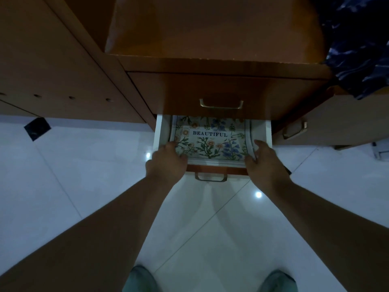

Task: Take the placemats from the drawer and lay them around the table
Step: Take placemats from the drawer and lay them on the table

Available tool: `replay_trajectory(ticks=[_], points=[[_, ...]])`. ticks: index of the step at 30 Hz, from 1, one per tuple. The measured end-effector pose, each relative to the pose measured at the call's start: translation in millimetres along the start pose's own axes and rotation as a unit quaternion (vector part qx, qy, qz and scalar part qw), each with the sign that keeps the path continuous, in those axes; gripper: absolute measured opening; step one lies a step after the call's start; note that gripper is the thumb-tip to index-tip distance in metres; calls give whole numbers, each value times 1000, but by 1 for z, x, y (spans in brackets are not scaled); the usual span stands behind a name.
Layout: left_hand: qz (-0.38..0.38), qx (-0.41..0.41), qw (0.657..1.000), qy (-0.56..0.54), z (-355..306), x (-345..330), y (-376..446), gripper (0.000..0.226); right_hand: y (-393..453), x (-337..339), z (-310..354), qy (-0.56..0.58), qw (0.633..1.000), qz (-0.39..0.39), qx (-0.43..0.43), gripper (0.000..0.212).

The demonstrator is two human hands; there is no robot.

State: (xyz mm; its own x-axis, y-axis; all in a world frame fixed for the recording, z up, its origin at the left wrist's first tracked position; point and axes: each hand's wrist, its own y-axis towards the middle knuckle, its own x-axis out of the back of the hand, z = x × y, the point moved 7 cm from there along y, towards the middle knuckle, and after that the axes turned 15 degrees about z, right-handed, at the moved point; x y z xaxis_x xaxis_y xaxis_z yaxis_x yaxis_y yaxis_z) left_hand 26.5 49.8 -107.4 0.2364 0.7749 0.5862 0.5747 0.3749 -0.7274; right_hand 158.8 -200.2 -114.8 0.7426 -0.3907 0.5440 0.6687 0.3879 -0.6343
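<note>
White tiled floor [84,186] | open drawer [158,131] | placemat [210,142] reads "BEAUTIFUL" | left hand [168,159], right hand [263,161] pinching its near corners

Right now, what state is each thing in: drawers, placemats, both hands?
Lower drawer: pulled open.
Upper drawer: closed.
Placemats: lying flat in the lower drawer, floral top one reading BEAUTIFUL; how many cannot be told.
Left hand: at the placemats' near left corner, fingers curled on the edge.
Right hand: at the near right corner, fingers gripping the edge.
Cabinet door at right: closed.
</note>
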Motion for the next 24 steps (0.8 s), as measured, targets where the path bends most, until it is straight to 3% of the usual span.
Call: replay_trajectory(ticks=[4,6,13,16,18,21,24], points=[[58,106,990,70,1,-11,12,51,17,-13,10,-115,988,84,-64,50],[69,125,984,107,2,-13,16,50,20,-13,16,-179,977,94,-72,50],[119,133,975,129,-5,-16,33,49,36,-27,12,-244,952,159,-98,55],[180,118,973,85,-5,-27,49,54,45,-33,3,-241,946,180,-121,56],[164,91,981,44,-6,-29,53,47,49,-40,-2,-212,949,186,-139,60],[108,88,990,-10,-1,-23,52,44,58,-43,-18,-115,974,119,-156,78],[81,116,989,39,7,-19,49,42,42,-27,-12,16,991,33,-127,82]])
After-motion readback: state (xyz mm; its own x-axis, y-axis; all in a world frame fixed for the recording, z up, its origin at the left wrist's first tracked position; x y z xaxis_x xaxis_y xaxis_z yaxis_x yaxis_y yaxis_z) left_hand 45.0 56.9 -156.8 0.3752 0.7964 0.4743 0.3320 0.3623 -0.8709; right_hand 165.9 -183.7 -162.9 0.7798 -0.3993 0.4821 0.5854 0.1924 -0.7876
